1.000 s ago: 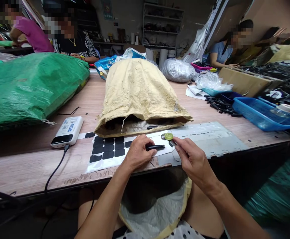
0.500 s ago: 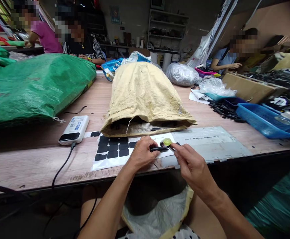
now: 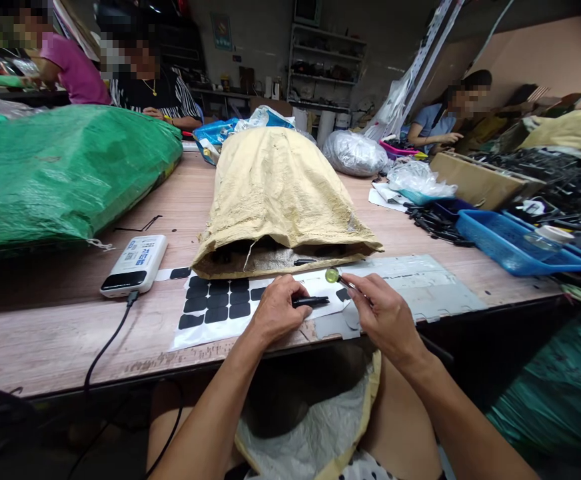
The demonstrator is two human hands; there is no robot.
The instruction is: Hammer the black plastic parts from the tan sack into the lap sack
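Observation:
My left hand [image 3: 281,308] is closed on a slim black part [image 3: 311,301], which points right over a white sheet. Between the fingers of my right hand [image 3: 385,312] is a thin metal tool [image 3: 345,281] with a round yellow-green disc [image 3: 332,275] at its tip. The disc is above and to the right of the black part, apart from it. Black rounded-square pads [image 3: 216,299] cover the left of the white sheet [image 3: 180,339]. Behind my hands lies a beige sack [image 3: 283,193], its open mouth facing me, with black pieces inside.
On the left are a green sack [image 3: 70,173] and a white power bank [image 3: 135,265] with a cable. A blue tray [image 3: 515,247] and black parts [image 3: 435,223] lie right. An open bag [image 3: 315,440] rests on my lap. Three people sit around.
My right hand has drawn back slightly from the black part, taking the tool and disc away from it. The whole view has shifted a little.

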